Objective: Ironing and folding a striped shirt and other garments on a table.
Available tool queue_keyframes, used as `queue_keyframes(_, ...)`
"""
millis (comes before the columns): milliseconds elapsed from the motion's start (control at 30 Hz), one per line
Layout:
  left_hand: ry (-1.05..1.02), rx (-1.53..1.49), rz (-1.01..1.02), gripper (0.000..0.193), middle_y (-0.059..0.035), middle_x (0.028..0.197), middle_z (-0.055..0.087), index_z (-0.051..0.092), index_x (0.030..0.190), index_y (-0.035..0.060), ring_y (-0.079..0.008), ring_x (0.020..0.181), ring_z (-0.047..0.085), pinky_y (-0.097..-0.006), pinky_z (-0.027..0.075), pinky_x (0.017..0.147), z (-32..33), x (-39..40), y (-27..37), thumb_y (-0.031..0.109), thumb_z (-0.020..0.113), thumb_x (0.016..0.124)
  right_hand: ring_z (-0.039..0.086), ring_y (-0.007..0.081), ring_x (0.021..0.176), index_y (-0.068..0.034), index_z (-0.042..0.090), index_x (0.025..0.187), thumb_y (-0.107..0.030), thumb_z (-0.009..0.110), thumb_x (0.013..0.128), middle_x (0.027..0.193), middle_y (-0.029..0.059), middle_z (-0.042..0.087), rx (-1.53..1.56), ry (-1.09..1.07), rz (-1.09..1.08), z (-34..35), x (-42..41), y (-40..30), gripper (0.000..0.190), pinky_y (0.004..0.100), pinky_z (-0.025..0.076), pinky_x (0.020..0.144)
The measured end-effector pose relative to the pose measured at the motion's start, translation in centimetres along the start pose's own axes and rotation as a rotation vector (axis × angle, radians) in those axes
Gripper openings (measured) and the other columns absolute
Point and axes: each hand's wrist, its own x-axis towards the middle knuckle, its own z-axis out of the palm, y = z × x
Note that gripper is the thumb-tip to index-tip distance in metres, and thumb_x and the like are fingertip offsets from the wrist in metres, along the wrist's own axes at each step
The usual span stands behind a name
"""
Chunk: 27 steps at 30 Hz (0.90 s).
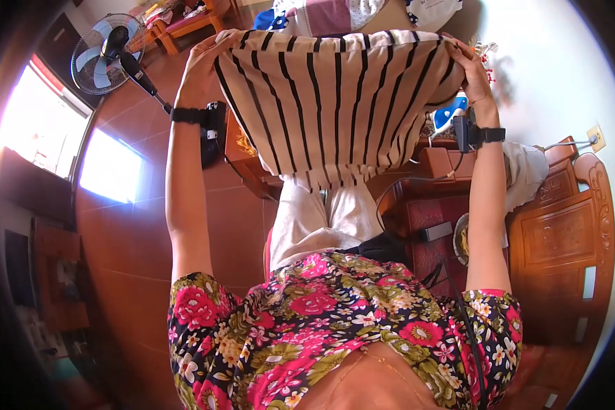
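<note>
A white cloth with black stripes (333, 102), apparently a garment, is stretched between my two hands above my knees. At its upper left corner my left hand (205, 59) grips the edge. My right hand (469, 66) pinches the opposite upper corner. The cloth hangs from both corners, with its lower edge gathered near my lap. Behind its right side a blue and white clothes iron (450, 111) shows in part. A wooden table (246, 164) is largely hidden behind the cloth.
To the left a standing fan (107, 54) rises from the tiled floor (220, 220). A carved wooden bench (558, 236) stands at the right, carrying a bowl (461, 238) and a grey box-shaped object (437, 231). A cord runs to the wall socket (596, 138). More fabric (333, 15) lies ahead.
</note>
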Motion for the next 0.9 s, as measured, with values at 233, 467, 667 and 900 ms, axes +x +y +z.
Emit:
queue_keyframes(233,0.045,0.133,-0.227,0.03,-0.0061,0.097,0.07,0.069,0.107,-0.0041,-0.0116,0.075,0.065,-0.025,0.053,0.067,-1.0,4.4,-5.1,0.018,0.07,0.087,0.062,0.0142,0.089,0.0,0.069,0.099,-0.014,0.071,0.079,0.098,0.0052,0.069,0.182,0.12,0.523,1.5,3.5,4.3,0.024,0.025,0.046,0.08)
queue_keyframes(467,0.341,0.236,-0.183,0.03,0.0019,0.07,0.063,0.071,0.09,0.0008,-0.004,0.055,0.053,-0.0203,0.036,0.046,4.1,5.6,-4.4,0.028,0.079,0.079,0.062,0.0136,0.067,-0.01,0.066,0.084,-0.013,0.066,0.08,0.075,-0.0001,0.064,0.335,0.249,0.603,5.6,4.2,3.9,0.005,0.031,0.051,0.062)
queue_keyframes(667,0.0,0.228,-0.047,0.024,-0.0006,0.084,0.066,0.07,0.1,-0.0003,-0.0054,0.07,0.058,-0.0189,0.048,0.065,10.7,2.9,-3.8,0.021,0.066,0.09,0.063,0.0178,0.071,-0.007,0.06,0.089,-0.018,0.058,0.09,0.079,0.0042,0.064,0.7,0.011,0.616,14.2,1.9,-0.2,0.01,0.0374,0.055,0.069)
queue_keyframes(900,-0.216,0.641,0.387,0.04,-0.007,0.091,0.068,0.064,0.101,-0.0025,-0.0107,0.08,0.06,-0.0278,0.049,0.076,13.3,2.1,-4.7,0.025,0.08,0.077,0.064,0.0239,0.087,-0.002,0.061,0.108,-0.026,0.058,0.093,0.1,0.0134,0.064,0.829,-0.175,0.72,17.7,2.6,-0.1,0.029,0.0414,0.055,0.082)
